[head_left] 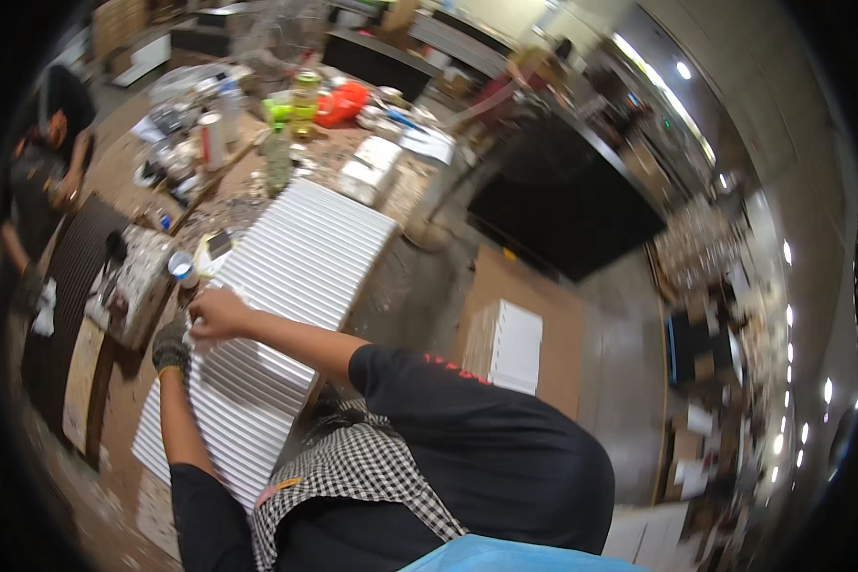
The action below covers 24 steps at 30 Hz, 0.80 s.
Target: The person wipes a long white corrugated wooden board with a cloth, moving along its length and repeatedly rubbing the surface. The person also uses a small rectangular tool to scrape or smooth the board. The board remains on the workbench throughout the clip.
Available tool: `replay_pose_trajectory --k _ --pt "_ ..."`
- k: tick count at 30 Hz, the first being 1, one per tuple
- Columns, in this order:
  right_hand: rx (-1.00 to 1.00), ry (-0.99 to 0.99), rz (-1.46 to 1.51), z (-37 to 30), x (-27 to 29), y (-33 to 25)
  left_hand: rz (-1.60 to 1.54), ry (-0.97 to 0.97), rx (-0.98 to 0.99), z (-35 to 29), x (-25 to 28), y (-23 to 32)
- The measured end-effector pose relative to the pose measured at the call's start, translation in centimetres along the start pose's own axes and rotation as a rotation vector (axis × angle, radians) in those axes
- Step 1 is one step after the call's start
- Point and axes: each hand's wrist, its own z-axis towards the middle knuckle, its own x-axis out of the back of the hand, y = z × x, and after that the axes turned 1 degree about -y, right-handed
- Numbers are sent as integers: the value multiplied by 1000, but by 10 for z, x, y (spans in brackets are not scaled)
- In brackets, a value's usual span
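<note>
Head view: the right hand (217, 316), bare, is over the left edge of the white ribbed panel (300, 243), fingers clenched on what looks like a white cloth (195, 330). The left hand (171, 349), in a dark glove, is just beside it, nearer the wearer; its fingers are blurred, cannot tell whether they grip anything. The panel lies on the bench (114, 386), under the right fingers, running away from them to the upper right and back toward the wearer.

Just beyond the right fingers: a white and blue cup (182, 268). Left of the fingers: a pale stained block (151, 278), then a dark ribbed panel (62, 315), with a co-worker (46, 181) at its far side, a white rag (45, 309) at that person's gloved hand. Farther past the fingers: a spray can (212, 143), a yellow-green bottle (305, 95), an orange-red bag (341, 103), a white block (372, 169). Well right of the fingers: a white stack (513, 345) on brown board (561, 324).
</note>
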Motion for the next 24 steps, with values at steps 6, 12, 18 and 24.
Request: replay_pose_trajectory --k 6,12,18,24 --pt "-25 36 -309 -6 -31 35 -12 14 216 -26 29 27" --pt "135 188 -327 -12 -37 38 112 24 250 -35 34 40" --pt "122 60 -266 -10 -21 32 65 -78 350 -37 52 50" --pt "216 115 -248 -14 -18 35 20 54 536 -44 59 66"
